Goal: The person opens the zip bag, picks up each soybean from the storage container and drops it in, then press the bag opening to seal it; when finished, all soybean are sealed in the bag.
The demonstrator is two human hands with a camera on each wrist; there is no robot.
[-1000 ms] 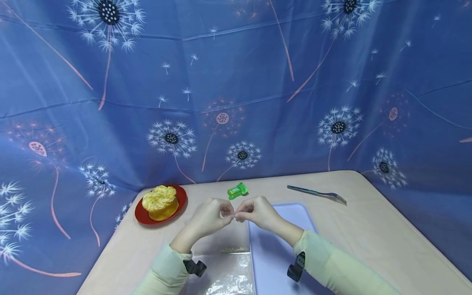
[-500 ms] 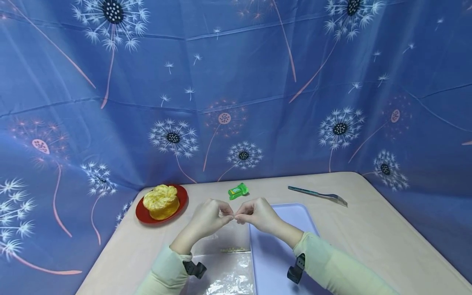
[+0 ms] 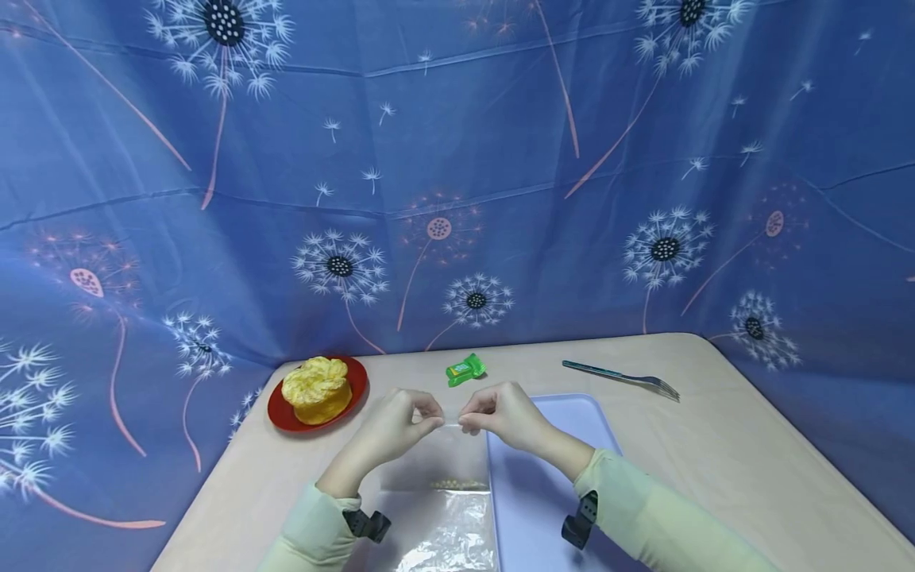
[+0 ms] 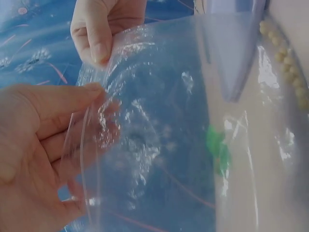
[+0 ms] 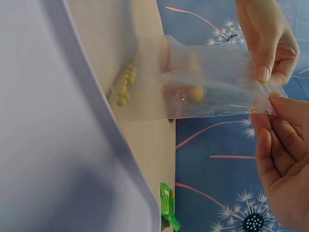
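Both hands hold a clear zip bag by its top edge, and it hangs down between them. A row of small round yellowish beans lies along the bag's bottom. My left hand pinches the edge between thumb and fingers; in the left wrist view its other fingers show behind the film. Close by on the right, my right hand pinches the same edge with thumb and forefinger. A small gap separates the two hands' fingertips in the head view.
A lavender tray lies right of the bag. Shiny clear plastic lies in front. Behind are a green wrapped packet and, farther right, a fork. A yellow cake sits on a red plate at left.
The hands' fingertips, close together before, have moved slightly apart, the left hand shifting left. The bag's edge between them now shows. The head view has shifted a little.
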